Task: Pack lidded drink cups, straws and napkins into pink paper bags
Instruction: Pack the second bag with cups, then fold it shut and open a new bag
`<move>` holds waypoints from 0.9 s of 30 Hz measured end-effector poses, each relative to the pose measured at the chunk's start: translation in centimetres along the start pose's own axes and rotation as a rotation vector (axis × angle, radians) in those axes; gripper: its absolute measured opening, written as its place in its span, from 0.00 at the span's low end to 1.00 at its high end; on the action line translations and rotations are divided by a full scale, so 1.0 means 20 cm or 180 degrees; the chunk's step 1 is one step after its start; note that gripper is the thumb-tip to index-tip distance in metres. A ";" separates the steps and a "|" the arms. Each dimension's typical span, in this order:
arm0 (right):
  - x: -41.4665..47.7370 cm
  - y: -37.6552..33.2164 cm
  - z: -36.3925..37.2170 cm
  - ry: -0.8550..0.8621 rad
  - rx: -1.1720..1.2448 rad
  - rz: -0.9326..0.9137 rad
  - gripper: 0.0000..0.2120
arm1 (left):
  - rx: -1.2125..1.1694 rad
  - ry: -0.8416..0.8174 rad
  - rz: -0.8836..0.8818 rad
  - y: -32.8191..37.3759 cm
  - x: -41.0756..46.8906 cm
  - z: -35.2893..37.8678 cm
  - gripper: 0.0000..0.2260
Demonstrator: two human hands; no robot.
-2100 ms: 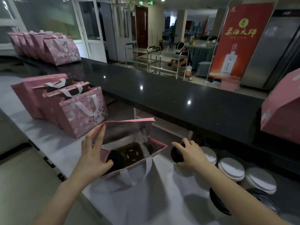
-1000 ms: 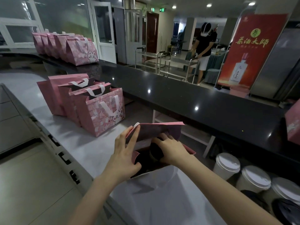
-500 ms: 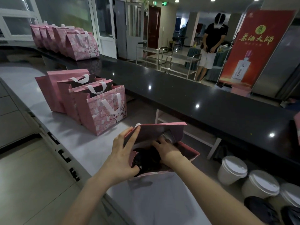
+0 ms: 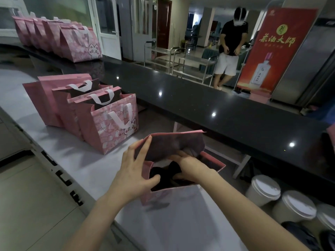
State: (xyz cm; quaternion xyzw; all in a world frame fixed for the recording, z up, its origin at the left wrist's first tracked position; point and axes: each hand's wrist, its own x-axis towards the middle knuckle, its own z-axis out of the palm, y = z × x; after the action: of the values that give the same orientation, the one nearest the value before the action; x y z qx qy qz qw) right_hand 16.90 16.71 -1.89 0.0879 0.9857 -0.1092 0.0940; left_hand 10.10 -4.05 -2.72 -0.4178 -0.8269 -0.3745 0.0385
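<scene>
An open pink paper bag (image 4: 214,164) stands on the white worktop (image 4: 76,160) in front of me. My left hand (image 4: 134,171) pinches its left rim, thumb inside and fingers spread along the raised back flap. My right hand (image 4: 190,165) reaches down into the bag and grips a drink cup with a black lid (image 4: 175,167). Another dark lid (image 4: 155,175) shows beside it inside the bag. White-lidded cups (image 4: 263,187) stand to the right, with black-lidded ones (image 4: 304,234) at the lower right corner. I see no straws or napkins.
Three pink bags with white handles (image 4: 112,122) stand to the left on the worktop. Several more (image 4: 76,42) line the raised black counter (image 4: 217,113) at far left. Beyond it a person (image 4: 230,44) stands by metal trolleys and a red banner (image 4: 272,51).
My right hand took a black-lidded cup from the right and lowered it into the open bag. My left hand kept holding the rim. A person walked into view beyond the counter.
</scene>
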 end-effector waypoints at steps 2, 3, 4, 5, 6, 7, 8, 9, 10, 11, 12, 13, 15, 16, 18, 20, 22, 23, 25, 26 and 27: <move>-0.09 -0.03 -0.04 0.0314 0.0321 -0.0100 0.24 | -0.0012 0.0032 -0.0098 -0.01 0.01 -0.01 0.47; -0.15 -0.04 -0.06 0.0398 0.0447 -0.0143 0.19 | -0.0038 0.0027 -0.0123 0.00 0.02 -0.01 0.48; -0.21 -0.05 -0.08 0.0432 0.0543 -0.0188 0.16 | -0.0059 0.0022 -0.0124 0.00 0.02 -0.01 0.48; -0.27 -0.07 -0.10 0.0416 0.0583 -0.0229 0.17 | -0.0072 0.0017 -0.0108 0.01 0.03 -0.01 0.48; -0.34 -0.08 -0.11 0.0405 0.0532 -0.0273 0.18 | -0.0081 0.0016 -0.0084 0.01 0.03 -0.01 0.48; -0.39 -0.08 -0.12 0.0449 0.0370 -0.0328 0.19 | -0.0080 0.0009 -0.0075 0.02 0.04 -0.01 0.48; -0.42 -0.08 -0.11 0.0563 0.0109 -0.0398 0.18 | -0.0072 -0.0014 -0.0086 0.02 0.05 -0.02 0.48; -0.45 -0.08 -0.11 0.0707 -0.0178 -0.0428 0.16 | -0.0074 -0.0055 -0.0080 0.02 0.05 -0.02 0.48; -0.47 -0.07 -0.10 0.0828 -0.0409 -0.0434 0.13 | -0.0078 -0.0056 -0.0087 0.03 0.06 -0.03 0.47; -0.47 -0.06 -0.10 0.0944 -0.0579 -0.0434 0.10 | -0.0088 -0.0013 -0.0125 0.02 0.07 -0.03 0.47; -0.48 -0.06 -0.10 0.1062 -0.0689 -0.0382 0.08 | -0.0125 0.0030 -0.0129 0.02 0.08 -0.03 0.47; -0.49 -0.05 -0.10 0.1161 -0.0746 -0.0283 0.07 | -0.0156 0.0058 -0.0094 0.02 0.08 -0.04 0.46; -0.52 -0.04 -0.11 0.1327 -0.0818 -0.0114 0.06 | -0.0114 0.0070 -0.0021 0.01 0.09 -0.05 0.44; -0.53 -0.02 -0.12 0.1393 -0.0845 -0.0041 0.06 | -0.0069 0.0060 0.0010 0.01 0.08 -0.05 0.43; -0.58 0.00 -0.14 0.1471 -0.0861 0.0098 0.05 | -0.0011 0.0011 0.0035 0.02 0.06 -0.03 0.41; -0.64 0.03 -0.15 0.1420 -0.0914 0.0217 0.05 | 0.0030 -0.0040 0.0034 0.04 0.03 -0.01 0.38; -0.72 0.06 -0.15 0.1381 -0.0951 0.0287 0.05 | 0.0068 -0.0098 0.0070 0.07 -0.01 0.00 0.36; -0.75 0.07 -0.14 0.1421 -0.0916 0.0312 0.03 | 0.0057 -0.0120 0.0116 0.09 -0.03 0.01 0.35; -0.84 0.09 -0.13 0.1547 -0.0878 0.0357 0.03 | -0.0038 -0.0146 0.0232 0.15 -0.08 0.03 0.34; -0.88 0.11 -0.13 0.1603 -0.0875 0.0374 0.05 | -0.0078 -0.0166 0.0271 0.18 -0.10 0.04 0.33; -0.92 0.12 -0.12 0.1636 -0.0858 0.0400 0.07 | -0.0086 -0.0192 0.0278 0.21 -0.12 0.06 0.33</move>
State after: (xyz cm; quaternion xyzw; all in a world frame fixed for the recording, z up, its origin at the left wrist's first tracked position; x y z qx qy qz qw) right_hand 34.82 16.82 3.62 0.1602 0.9754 0.0546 -0.1412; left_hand 14.88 -3.29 -2.00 -0.4651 -0.8035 -0.3708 0.0242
